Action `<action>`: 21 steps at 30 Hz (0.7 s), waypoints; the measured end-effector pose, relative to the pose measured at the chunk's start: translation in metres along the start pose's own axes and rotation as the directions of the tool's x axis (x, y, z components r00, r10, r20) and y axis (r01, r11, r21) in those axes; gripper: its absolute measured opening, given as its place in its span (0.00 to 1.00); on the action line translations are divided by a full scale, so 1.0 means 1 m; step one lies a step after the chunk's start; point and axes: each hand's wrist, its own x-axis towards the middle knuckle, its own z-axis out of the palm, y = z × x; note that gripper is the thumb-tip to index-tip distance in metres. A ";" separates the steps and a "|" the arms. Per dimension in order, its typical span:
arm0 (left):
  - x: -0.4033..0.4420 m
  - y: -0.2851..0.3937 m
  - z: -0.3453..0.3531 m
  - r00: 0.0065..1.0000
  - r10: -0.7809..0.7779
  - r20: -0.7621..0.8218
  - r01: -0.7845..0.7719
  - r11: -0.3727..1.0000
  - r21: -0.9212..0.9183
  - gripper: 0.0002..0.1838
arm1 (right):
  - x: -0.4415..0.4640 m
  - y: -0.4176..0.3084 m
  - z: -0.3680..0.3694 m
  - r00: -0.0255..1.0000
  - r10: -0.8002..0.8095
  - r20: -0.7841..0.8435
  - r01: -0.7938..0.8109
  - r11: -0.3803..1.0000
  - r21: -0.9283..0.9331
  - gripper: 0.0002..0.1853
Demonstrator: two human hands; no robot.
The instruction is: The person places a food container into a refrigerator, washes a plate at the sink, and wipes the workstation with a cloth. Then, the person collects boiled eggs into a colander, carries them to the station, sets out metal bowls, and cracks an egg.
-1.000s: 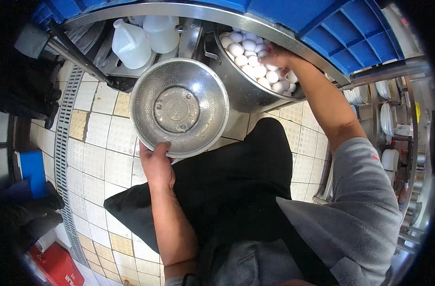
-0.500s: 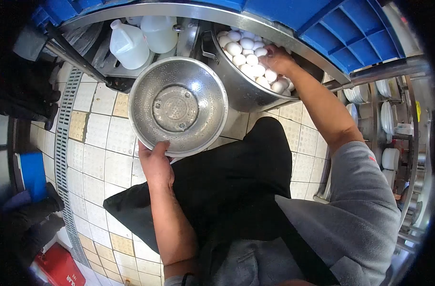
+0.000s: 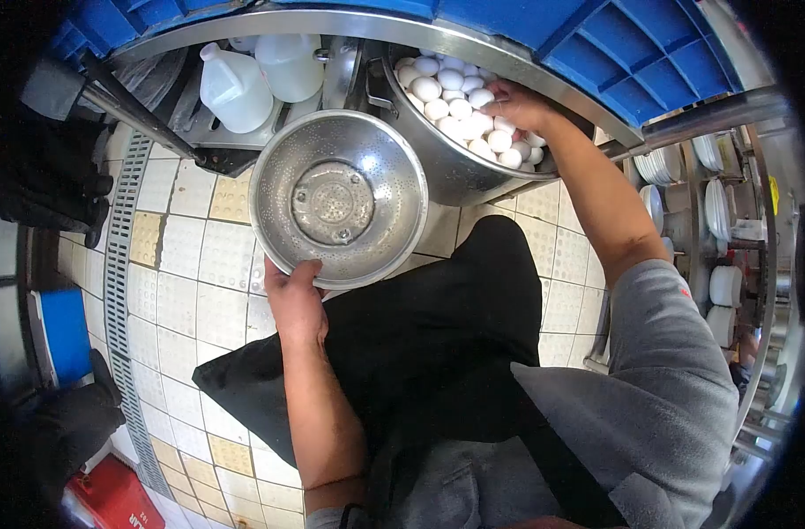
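Observation:
My left hand (image 3: 296,300) grips the near rim of a perforated metal colander (image 3: 270,234), thumb over the edge and fingers underneath. The colander tilts toward me and its bowl holds nothing. To its right stands a deep metal pot (image 3: 438,163) heaped with white eggs (image 3: 451,110). My right hand (image 3: 513,104) reaches into the pot at its far right side. Its thumb and forefinger are closed about one egg (image 3: 481,98); the other fingers are partly hidden.
A steel-edged shelf with blue crates (image 3: 658,62) overhangs the pot. White plastic jugs (image 3: 235,88) stand left of it. Plates (image 3: 658,166) fill a rack at right. Other people's dark legs (image 3: 59,176) and a red crate (image 3: 116,494) are at left, beyond a floor drain (image 3: 119,264).
The colander has shifted slightly right in view with my left hand. My right hand has stayed among the eggs, its fingers moving a little.

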 end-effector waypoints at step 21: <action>-0.004 -0.004 0.002 0.999 -0.011 0.046 0.014 0.998 -0.061 0.27 | 0.001 0.013 -0.015 0.999 0.035 0.037 -0.046 0.939 0.340 0.22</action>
